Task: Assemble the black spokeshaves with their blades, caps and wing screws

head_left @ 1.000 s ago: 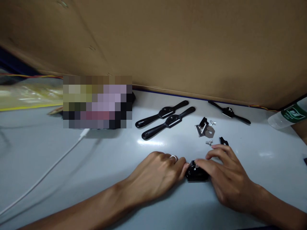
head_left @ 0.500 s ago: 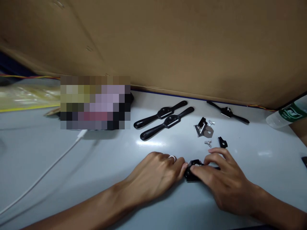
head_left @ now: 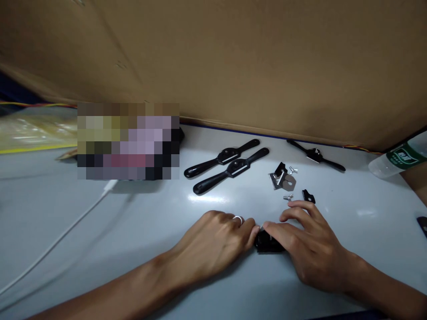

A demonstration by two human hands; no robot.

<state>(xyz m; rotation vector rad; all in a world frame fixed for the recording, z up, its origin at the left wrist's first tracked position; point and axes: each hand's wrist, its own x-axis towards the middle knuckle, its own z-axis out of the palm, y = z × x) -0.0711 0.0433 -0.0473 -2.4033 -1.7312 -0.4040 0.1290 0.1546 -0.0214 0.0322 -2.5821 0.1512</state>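
My left hand, a ring on one finger, is closed round the left handle of a black spokeshave. That handle is hidden under my fingers. My right hand bends over the spokeshave's body, its fingertips at a small silvery wing screw there; my thumb is hidden. Just beyond my right fingers lie a loose wing screw and a black cap plate. Behind them is a small heap with flat blades, another black cap and another wing screw.
Two black spokeshaves lie side by side beyond my hands. A third spokeshave rests near the cardboard wall. A plastic bottle lies at the right. A white cable crosses the table's left, below a pixelated patch.
My right fingertips have shifted left across the spokeshave's body, towards my left hand. My left hand keeps its grip, and the view has moved slightly.
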